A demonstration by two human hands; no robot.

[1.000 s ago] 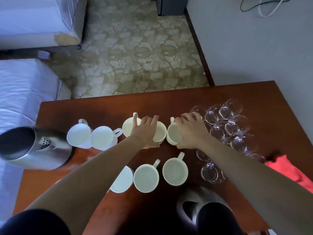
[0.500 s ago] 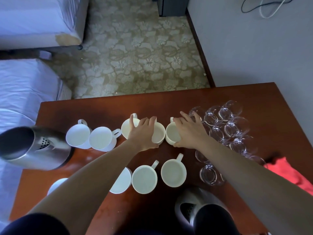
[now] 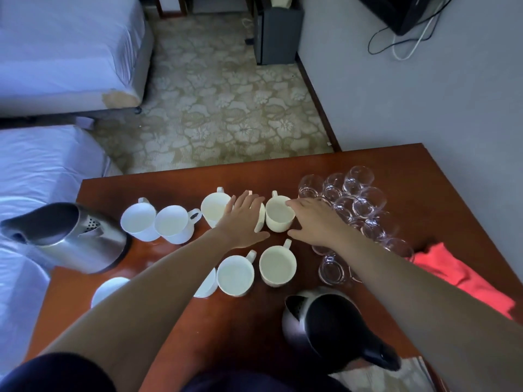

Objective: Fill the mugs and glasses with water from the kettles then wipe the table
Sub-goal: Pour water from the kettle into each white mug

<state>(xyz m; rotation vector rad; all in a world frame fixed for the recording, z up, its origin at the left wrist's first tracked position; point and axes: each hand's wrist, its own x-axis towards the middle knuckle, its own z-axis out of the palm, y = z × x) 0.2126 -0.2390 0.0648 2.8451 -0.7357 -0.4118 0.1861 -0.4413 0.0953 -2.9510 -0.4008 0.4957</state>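
A left hand [image 3: 243,219] and right hand [image 3: 314,222], fingers straight and grasping nothing, reach over white mugs [image 3: 278,215] mid-table [image 3: 424,193], glasses [image 3: 353,199] just right, a kettle [image 3: 68,236] far left

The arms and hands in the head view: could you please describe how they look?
Both forearms are bare, with no watch, ring or glove visible on the left hand or right hand. A dark sleeve covers the left upper arm; no right sleeve shows.

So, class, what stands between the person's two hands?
A white ceramic mug, beside the right hand; another mug's edge peeks from under the left hand. Head view.
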